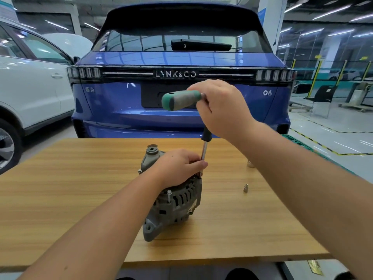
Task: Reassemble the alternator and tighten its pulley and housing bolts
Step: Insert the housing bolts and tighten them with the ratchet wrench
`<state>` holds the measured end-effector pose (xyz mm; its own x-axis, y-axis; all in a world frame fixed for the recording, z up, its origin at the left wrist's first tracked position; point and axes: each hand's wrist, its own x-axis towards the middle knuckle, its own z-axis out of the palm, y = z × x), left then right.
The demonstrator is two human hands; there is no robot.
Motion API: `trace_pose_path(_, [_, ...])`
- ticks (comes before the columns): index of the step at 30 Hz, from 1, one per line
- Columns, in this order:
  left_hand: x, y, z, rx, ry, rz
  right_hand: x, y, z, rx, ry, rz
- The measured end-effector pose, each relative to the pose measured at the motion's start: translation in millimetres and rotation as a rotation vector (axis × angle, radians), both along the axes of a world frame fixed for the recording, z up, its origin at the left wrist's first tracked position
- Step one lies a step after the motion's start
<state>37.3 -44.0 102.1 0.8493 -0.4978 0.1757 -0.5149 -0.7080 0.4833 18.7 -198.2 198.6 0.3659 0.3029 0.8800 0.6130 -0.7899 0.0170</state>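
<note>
Both grip — left hand (179,166) alternator (173,201), right hand (222,108) T-handle (181,100).

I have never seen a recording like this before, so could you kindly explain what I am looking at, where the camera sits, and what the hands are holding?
There is no machine here: a person works with two bare hands, and the single picture comes from a wide-angle camera worn on their head, looking forward and down.

On the wooden table stands a grey alternator. The left hand rests on top of it, its fingers pinching the metal shaft of a T-handle driver. The right hand has its grip around the tool's green and grey handle, with the shaft pointing down to the alternator's upper edge.

Two small metal sockets lie on the table to the right. Behind the table are a blue car and a white car.
</note>
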Motion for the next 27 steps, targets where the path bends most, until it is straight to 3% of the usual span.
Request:
trace_pose_path(7, [0, -2, -2, -0.004, -0.011, 0.047, -7, -1, 14, -0.217, 0.318, 0.037])
trace_pose_path(11, [-2, -3, -1, -0.021, 0.003, 0.05, -11, 7, 19, -0.302, 0.327, 0.013])
trace_pose_path(17, [-5, -2, 1, 0.015, -0.01, 0.002, -5, 14, 51, -0.39, 0.465, -0.291])
trace_pose_path(19, [-6, -2, 2, 0.023, -0.005, -0.016, -4, 18, 65, -0.203, 0.714, -0.294])
trace_pose_path(21, [-5, -1, 1, 0.024, -0.004, -0.014, -5, 17, 68, 0.159, 1.047, -0.117])
trace_pose_path(23, [-4, 0, 0, 0.006, -0.003, -0.005, -6, 12, 62, 0.537, 1.263, 0.142])
trace_pose_path(25, [-3, 0, -1, -0.01, 0.0, 0.002, -3, 9, 45, 0.919, 1.347, 0.424])
trace_pose_path(27, [-3, -2, 0, -0.003, -0.004, 0.007, 2, 10, 23, 1.324, 1.27, 0.656])
